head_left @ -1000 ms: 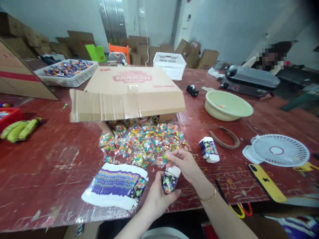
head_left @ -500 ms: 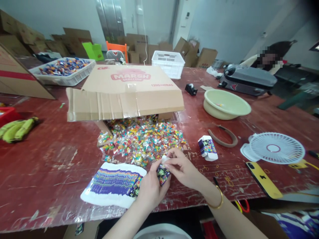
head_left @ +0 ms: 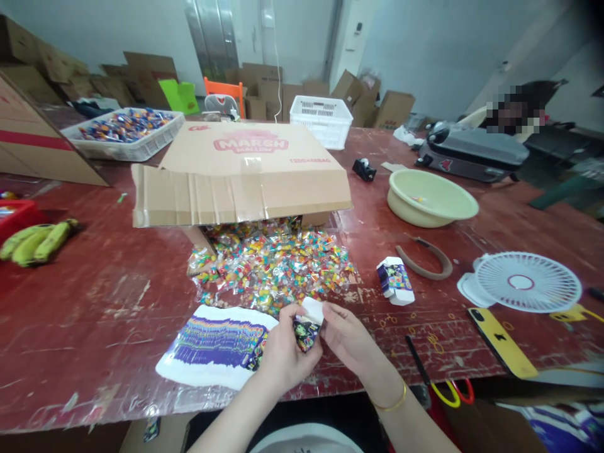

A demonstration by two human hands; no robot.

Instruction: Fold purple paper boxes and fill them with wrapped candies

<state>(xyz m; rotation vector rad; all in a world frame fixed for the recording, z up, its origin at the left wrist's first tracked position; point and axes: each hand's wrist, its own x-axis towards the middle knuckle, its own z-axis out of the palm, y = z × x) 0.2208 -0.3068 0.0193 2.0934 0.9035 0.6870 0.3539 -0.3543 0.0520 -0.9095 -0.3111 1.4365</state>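
My left hand is closed around a small printed candy box with a dark, colourful front and a white flap standing up at its top. The fingers of my right hand pinch the right side of that flap. Left of my hands lies a fanned stack of flat purple and white cartons. Just beyond my hands spreads a heap of small clear-wrapped candies, spilling from under a large cardboard box. A folded-up carton of the same print lies to the right.
On the right are a pale green basin, a brown headband, a white fan, a yellow phone, scissors and rubber bands. Bananas lie left. Behind stand white crates, a tape dispenser and a grey suitcase. A person sits beyond.
The white flap now stands up more visibly. My right hand has shifted from over the box's top to the flap's right side. The view has shifted slightly, showing more of the scissors.
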